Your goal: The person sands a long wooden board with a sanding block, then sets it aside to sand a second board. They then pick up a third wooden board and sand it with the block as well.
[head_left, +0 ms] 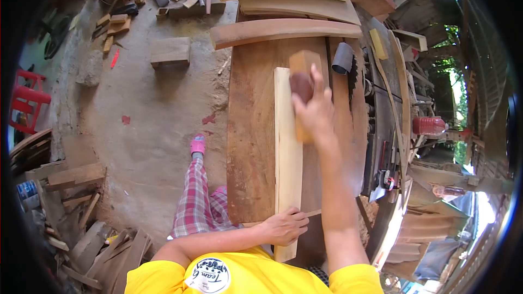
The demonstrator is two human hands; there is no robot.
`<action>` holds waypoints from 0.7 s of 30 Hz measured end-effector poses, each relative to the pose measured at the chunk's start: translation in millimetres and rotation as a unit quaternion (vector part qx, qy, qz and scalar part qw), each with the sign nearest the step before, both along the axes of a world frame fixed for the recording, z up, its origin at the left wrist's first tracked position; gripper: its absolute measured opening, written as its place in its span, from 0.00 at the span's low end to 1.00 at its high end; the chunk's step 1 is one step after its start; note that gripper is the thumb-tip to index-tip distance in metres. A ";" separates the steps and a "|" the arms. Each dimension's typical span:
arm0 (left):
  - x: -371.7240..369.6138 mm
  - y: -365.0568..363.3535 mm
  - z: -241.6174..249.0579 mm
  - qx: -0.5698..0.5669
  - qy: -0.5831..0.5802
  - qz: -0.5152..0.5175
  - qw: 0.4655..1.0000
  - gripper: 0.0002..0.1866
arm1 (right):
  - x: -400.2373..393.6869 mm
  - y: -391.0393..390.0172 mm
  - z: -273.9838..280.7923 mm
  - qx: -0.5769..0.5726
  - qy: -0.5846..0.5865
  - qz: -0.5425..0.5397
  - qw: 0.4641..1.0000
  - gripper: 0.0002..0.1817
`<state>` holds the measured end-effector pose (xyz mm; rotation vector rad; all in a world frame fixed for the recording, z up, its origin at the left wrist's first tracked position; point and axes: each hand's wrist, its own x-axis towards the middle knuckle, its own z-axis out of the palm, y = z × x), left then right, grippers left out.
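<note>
A long pale wooden board [288,147] lies lengthwise on the brown wooden bench top [250,125]. My left hand [286,227] is closed around the near end of this board. Farther forward, my right hand [316,103] has its fingers curled against a yellowish wooden block tool [305,61] with a dark reddish rounded part. That block sits along the right side of the board; its outline and my hand are a little blurred.
Several curved planks [283,30] lie across the bench's far end. A dark cylinder [342,57] stands beside a toothed blade [353,76] on the right. Wood scraps [98,250] pile up at lower left, and a wooden block [170,51] rests on the floor.
</note>
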<state>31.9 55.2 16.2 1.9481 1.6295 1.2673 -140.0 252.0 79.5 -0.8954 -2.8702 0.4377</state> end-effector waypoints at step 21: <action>7.0 -0.2 -3.4 -0.003 0.021 -0.019 1.000 0.07 | -52.2 -26.0 9.0 0.110 -0.077 0.022 0.991 0.37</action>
